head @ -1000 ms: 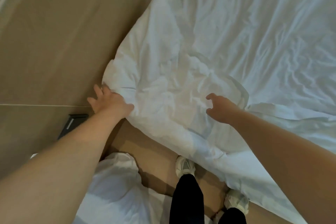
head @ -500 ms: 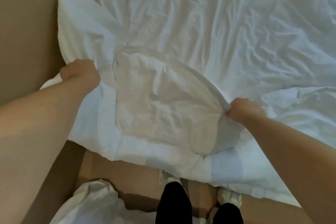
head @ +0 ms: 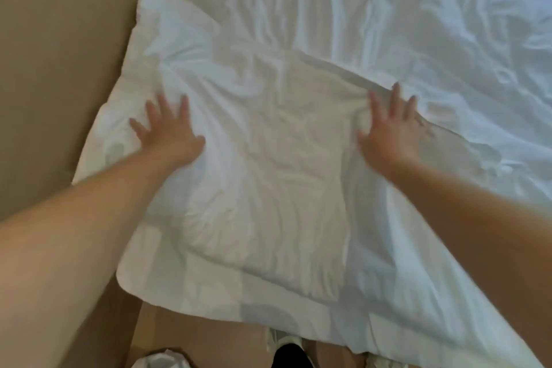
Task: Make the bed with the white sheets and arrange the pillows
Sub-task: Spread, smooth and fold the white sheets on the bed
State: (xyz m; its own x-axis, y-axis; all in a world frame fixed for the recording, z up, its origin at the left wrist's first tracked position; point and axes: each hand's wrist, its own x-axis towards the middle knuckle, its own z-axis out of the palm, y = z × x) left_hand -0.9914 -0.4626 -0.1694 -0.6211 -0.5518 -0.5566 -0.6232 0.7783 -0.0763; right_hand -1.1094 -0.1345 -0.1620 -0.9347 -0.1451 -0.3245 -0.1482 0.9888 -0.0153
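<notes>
— While both palms are down on the pillow [head: 263, 173], I'll call it: it lies flat on the near left corner of the bed. Its near edge hangs over the mattress side, and its far left corner pokes out against the brown surface [head: 59, 54].
— And the hands?
— Left hand [head: 170, 131] is spread wide with straight fingers, pressing the pillow's left part. Right hand [head: 391, 128] is likewise flat and fanned out, on the pillow's far right edge where it meets the white sheet [head: 388, 24]. Neither one has hold of anything. This is push, not pinch.
— Why flat hands?
— My read is smoothing. Creases fan out from under each palm, so I judge the cloth is being pressed outward to flatten the case. Open palms do that without bunching fabric.
— Is it well filled?
— Hard to say. The picture is smeared and the pillow looks rather flat, so I won't swear how much stuffing is inside.
— The sheet underneath?
— It's on the mattress but rumpled all over, so the bed looks far from finished. I'd guess the pillow sits at this corner because it's within arm's reach. The person's shoes [head: 283, 337] show just below the overhang, with a white bundle [head: 161, 360] low beside them.
</notes>
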